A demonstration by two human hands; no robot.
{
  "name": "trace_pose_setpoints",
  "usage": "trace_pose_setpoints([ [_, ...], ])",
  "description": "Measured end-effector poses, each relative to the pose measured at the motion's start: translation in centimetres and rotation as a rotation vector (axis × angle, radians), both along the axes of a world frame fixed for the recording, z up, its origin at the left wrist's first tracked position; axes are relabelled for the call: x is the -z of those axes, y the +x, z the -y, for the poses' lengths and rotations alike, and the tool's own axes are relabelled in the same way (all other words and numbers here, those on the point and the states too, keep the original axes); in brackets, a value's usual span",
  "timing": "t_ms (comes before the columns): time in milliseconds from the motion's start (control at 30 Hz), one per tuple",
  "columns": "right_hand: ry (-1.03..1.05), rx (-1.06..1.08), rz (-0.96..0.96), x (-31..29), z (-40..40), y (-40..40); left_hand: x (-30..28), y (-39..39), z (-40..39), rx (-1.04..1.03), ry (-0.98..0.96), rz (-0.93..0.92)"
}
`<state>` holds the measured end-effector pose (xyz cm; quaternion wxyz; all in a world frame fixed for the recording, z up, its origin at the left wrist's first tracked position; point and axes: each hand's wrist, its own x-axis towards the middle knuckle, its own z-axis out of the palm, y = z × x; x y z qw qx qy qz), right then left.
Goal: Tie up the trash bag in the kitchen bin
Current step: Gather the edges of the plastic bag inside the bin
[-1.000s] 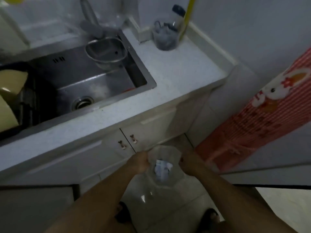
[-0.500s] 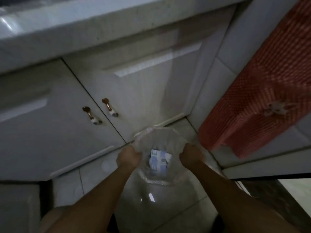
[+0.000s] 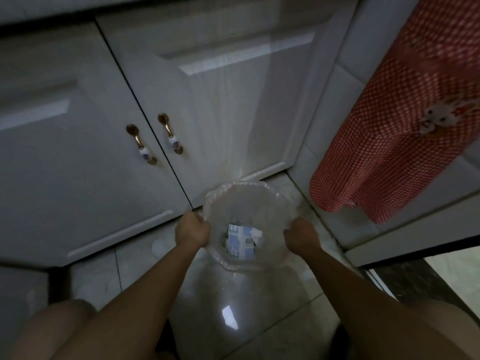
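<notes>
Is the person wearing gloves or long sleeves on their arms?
No. The left hand and the right hand are bare, with no gloves, rings or watch showing. Both forearms are uncovered all the way down the picture, so no sleeves are visible.

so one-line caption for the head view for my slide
Both hands, left hand and right hand, grip the clear trash bag rim, mouth open.

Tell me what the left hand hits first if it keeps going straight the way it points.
The left hand already grips the trash bag rim, pointing up and away. Straight on, it would probably meet the white cabinet door behind the bin; depth is unclear.
</notes>
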<state>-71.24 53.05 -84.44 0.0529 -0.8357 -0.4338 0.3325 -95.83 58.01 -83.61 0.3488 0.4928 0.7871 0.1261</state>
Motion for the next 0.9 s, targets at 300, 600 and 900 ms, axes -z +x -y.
trace_pose_setpoints([
  [300,-0.011,-0.080,-0.020,-0.6,0.9,1.0,0.2,-1.7,2.5,-0.097,-0.164,0.192],
  [600,0.014,0.022,-0.163,-0.9,1.6,1.4,2.4,-1.1,5.0,-0.553,-0.268,0.510],
  [900,-0.010,0.043,-0.213,-1.8,1.6,1.4,3.8,-0.9,8.2,-0.928,-0.473,1.152],
])
